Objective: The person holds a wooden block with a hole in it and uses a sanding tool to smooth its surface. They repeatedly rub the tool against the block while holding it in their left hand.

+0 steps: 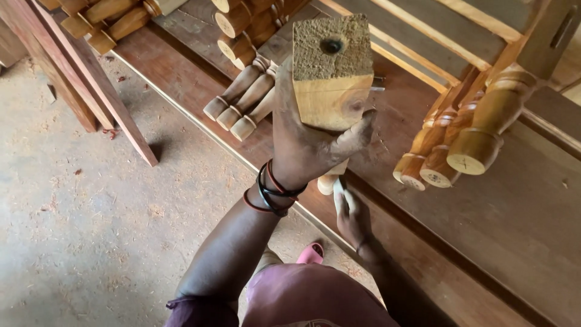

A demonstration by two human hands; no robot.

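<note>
My left hand (302, 142) grips a turned wooden leg (331, 66) by its square upper block, held upright toward the camera. The block's rough end face has a dark hole in its middle. Black and red bands circle my left wrist. Below it, my right hand (352, 217) is closed on a small pale piece (339, 192), pressed near the leg's rounded lower end (327, 183) at the edge of the workbench (514, 230).
Several turned wooden legs lie in piles on the bench: one pile (242, 103) behind my left hand, another (460, 139) at the right, more (109, 21) at the top left. Planks (91, 85) lean at the left. Sawdust covers the concrete floor (91, 212).
</note>
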